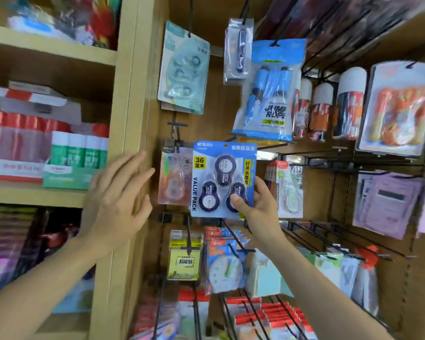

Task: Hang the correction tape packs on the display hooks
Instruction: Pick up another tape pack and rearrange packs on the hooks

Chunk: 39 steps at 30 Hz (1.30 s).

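My right hand (258,204) grips the lower right corner of a blue correction tape value pack (214,168) with three dark dispensers, held upright in front of the peg wall. To its left a pink correction tape pack (173,177) hangs on a black display hook (176,130). A pale green correction tape pack (183,69) hangs higher up. My left hand (118,192) is open with fingers spread beside the wooden upright, holding nothing. Whether the blue pack's top hole is on a hook is hidden.
A blue jump rope bag (268,94) hangs just above right of the held pack. Long black hooks (353,160) stick out to the right. A clock pack (226,268) and yellow sticker pack (183,261) hang below. Glue sticks (79,150) fill the left shelf.
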{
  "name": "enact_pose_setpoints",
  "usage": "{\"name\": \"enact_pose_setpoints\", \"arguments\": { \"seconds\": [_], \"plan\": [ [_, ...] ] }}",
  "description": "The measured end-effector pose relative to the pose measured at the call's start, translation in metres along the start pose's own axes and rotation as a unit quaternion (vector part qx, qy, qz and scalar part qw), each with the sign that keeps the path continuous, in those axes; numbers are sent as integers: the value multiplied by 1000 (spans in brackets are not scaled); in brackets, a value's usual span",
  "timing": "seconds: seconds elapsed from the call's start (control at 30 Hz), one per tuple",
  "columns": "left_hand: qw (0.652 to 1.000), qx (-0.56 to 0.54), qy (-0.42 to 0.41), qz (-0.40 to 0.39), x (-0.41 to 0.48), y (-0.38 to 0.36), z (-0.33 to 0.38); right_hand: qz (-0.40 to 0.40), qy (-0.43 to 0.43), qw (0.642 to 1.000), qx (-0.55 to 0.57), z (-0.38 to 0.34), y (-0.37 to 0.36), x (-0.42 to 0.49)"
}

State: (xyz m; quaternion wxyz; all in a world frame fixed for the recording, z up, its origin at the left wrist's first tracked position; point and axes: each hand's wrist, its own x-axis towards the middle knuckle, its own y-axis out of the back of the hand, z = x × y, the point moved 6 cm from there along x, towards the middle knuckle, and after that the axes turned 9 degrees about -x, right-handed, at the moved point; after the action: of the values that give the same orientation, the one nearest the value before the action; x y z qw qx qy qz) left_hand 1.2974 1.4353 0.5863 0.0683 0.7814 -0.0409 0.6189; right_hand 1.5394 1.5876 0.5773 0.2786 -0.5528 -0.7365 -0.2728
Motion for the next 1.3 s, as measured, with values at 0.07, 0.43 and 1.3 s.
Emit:
{"name": "enact_pose_setpoints", "arguments": {
  "seconds": [0.07, 0.43, 1.3],
  "plan": [
    [1000, 8, -11, -1, -3, -2, -1, 9, 0, 1000, 11, 4, -1, -2],
    [1000, -4, -17, 4, -4, -2, 0, 32, -59, 998, 11, 29, -4, -4],
    [1000, -22, -17, -3, -6, 1, 0, 67, 11, 918, -390, 10, 17, 4]
  ]
}}
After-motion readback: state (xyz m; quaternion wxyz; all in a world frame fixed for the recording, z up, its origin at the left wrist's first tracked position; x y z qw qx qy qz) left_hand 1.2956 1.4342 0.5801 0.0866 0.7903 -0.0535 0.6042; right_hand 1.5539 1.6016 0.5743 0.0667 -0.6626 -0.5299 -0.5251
